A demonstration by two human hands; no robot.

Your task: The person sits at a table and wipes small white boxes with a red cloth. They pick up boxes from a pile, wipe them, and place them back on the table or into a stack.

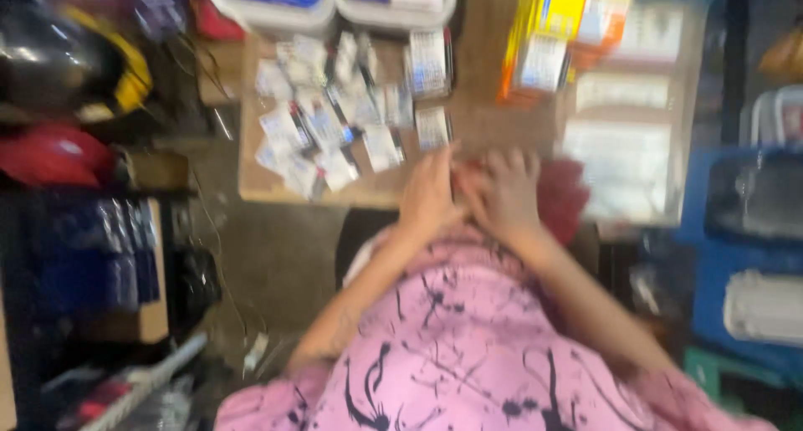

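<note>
At the near edge of the worktop point(477, 113), left hand point(427, 198) and right hand point(506, 195) press together around a small reddish item point(465, 178), blurred, beside the loose white packets point(322, 125); best kept low, grip steady.

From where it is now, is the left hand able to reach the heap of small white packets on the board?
Probably yes. The left hand lies just beside the white packets on the brown board, and nothing stands between them. The picture is blurred, so this is not certain.
</note>
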